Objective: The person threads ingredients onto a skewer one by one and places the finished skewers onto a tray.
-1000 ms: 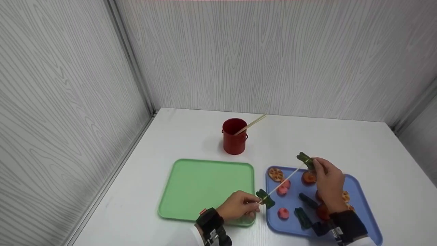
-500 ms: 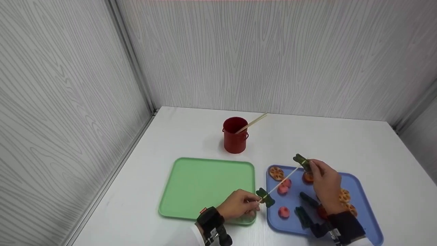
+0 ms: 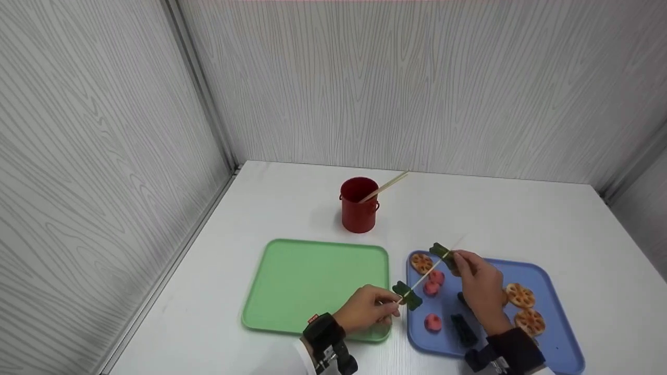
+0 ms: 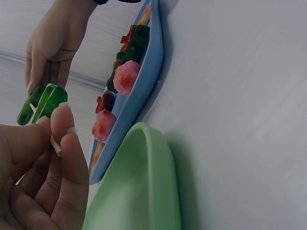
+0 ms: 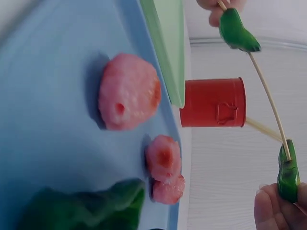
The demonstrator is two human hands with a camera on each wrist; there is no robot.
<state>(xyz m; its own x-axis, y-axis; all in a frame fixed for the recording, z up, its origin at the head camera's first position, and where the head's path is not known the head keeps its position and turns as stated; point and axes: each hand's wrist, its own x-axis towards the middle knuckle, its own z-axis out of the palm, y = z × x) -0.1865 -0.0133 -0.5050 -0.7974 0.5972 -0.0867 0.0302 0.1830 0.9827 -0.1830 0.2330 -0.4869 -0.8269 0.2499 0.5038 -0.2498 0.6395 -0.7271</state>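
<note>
My left hand (image 3: pixel 367 310) pinches the lower end of a thin wooden skewer (image 3: pixel 426 273) between thumb and fingers, over the green tray's right edge. One green pepper piece (image 3: pixel 407 296) sits on the skewer right at those fingertips. Farther up, my right hand (image 3: pixel 482 286) pinches a second green pepper piece (image 3: pixel 443 255), which the skewer passes through; its faint tip shows beyond. Bare stick separates the two pieces, as the right wrist view also shows. In the left wrist view, the skewer's blunt end (image 4: pixel 56 146) pokes out below the left fingers.
A blue tray (image 3: pixel 563 333) under the right hand bears pink balls (image 3: pixel 433 323), lotus root slices (image 3: pixel 521 295) and dark green pieces (image 3: pixel 464 330). Left of it lies a green tray (image 3: pixel 312 281). Behind stands a red bucket (image 3: pixel 358 216) with skewers (image 3: pixel 385 186) leaning out.
My right hand has slid its pepper piece down the skewer toward my left hand, shortening the bare stretch between the pieces. The left hand has barely moved. More lotus root slices show on the blue tray.
</note>
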